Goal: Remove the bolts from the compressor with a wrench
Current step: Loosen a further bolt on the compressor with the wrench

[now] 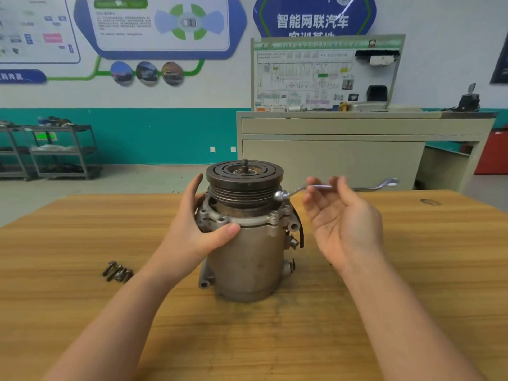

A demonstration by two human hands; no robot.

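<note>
Left of the grip, well apart on the pale wooden tabletop [357, 312]: small cluster of dark steel bolts [117, 271], lying loose. By their look, some bolts are already out.

Left hand [192, 232] wraps the upper flange of the grey cast-metal cylindrical compressor [247, 259], thumb across the front, fingers curled round the back; a bracing hold. The compressor stands upright on the table, its dark grooved pulley [244, 185] on top.

Just right of that hold, the ring end of the bright chrome offset wrench [291, 191] sits over a bolt head at the flange's right rim; the seating itself is too small to confirm.

Right hand [341, 215] is palm-up, fingers loose and apart, the wrench shank resting across the fingertips, not clamped.

Judgement: the casting looks heavy, rigid and stable on its base, but smooth-sided, so it may turn under torque; the flange lugs give the best purchase. The wrench wants gripping far out along its handle for leverage.
</note>
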